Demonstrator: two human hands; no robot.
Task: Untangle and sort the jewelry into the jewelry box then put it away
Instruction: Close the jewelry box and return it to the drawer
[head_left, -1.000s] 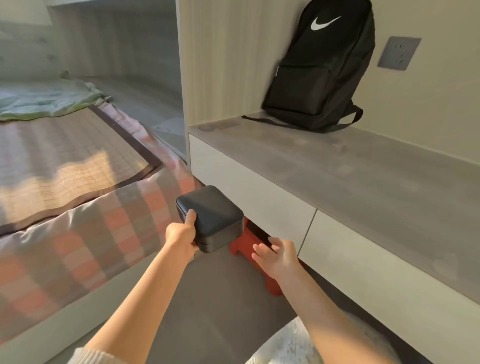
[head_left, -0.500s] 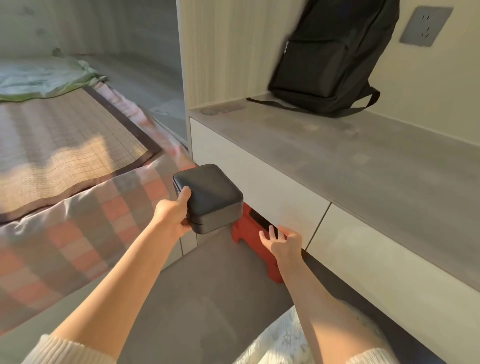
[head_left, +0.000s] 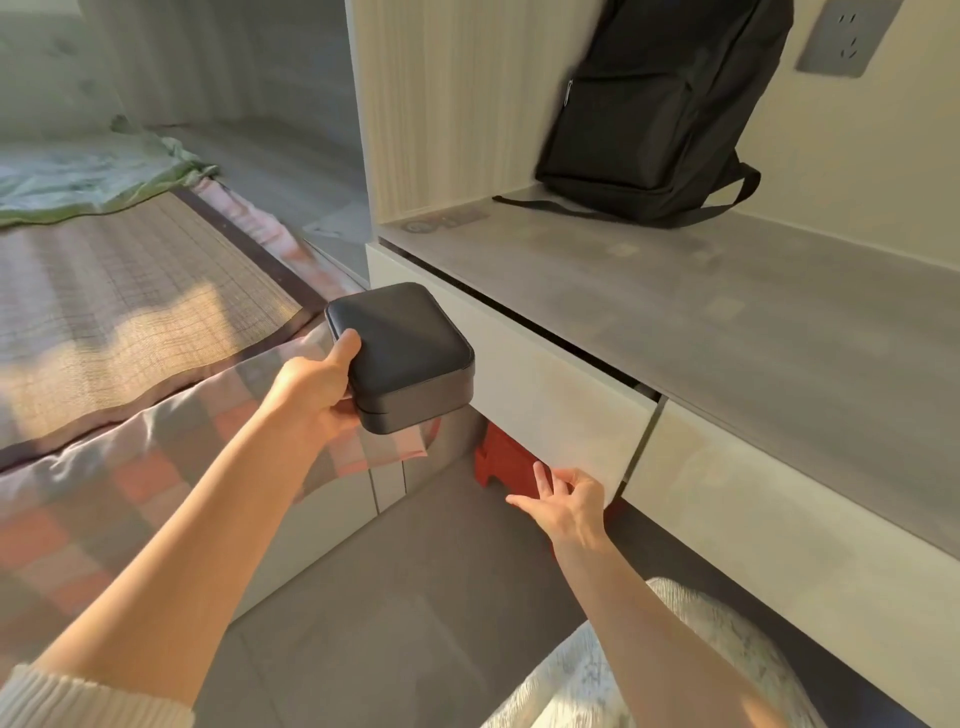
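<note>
Now your left hand (head_left: 311, 387) grips the closed jewelry box (head_left: 410, 358) — thumb on its lid, fingers curled beneath. Your right hand (head_left: 566, 501) is spread loosely, holding nothing — fingertips just under the lower edge of the partly open drawer (head_left: 561, 410).

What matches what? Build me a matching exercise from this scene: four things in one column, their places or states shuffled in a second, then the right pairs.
1. black rounded-square jewelry box
2. black fabric backpack
3. white flat-fronted drawer
4. red plastic stool

A. on the floor, beneath the drawer
B. slightly out, right hand at its lower edge
C. held closed in the left hand
D. standing on the grey desktop

Pairs: 1-C, 2-D, 3-B, 4-A.
</note>
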